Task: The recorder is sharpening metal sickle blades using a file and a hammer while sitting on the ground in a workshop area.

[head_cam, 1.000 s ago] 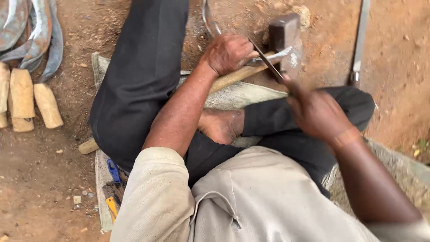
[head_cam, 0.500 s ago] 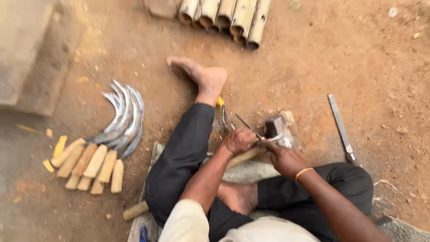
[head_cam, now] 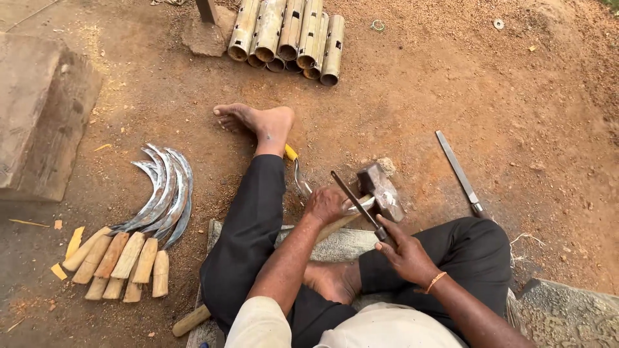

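Ideally, the sickle blade (head_cam: 361,207) is pinned firmly on the iron block (head_cam: 382,191) by the closed left hand (head_cam: 327,205) while the file (head_cam: 354,196), gripped tight in the right hand (head_cam: 405,252), is drawn evenly.

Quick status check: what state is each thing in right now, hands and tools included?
Left hand: closed on a sickle blade, pressing it to the iron block.
Right hand: gripping a thin file, laid across the blade.
Finished sickles: lying fanned on the dirt.
Flat file: lying on the ground, untouched.
Bamboo tubes: stacked, lying flat.
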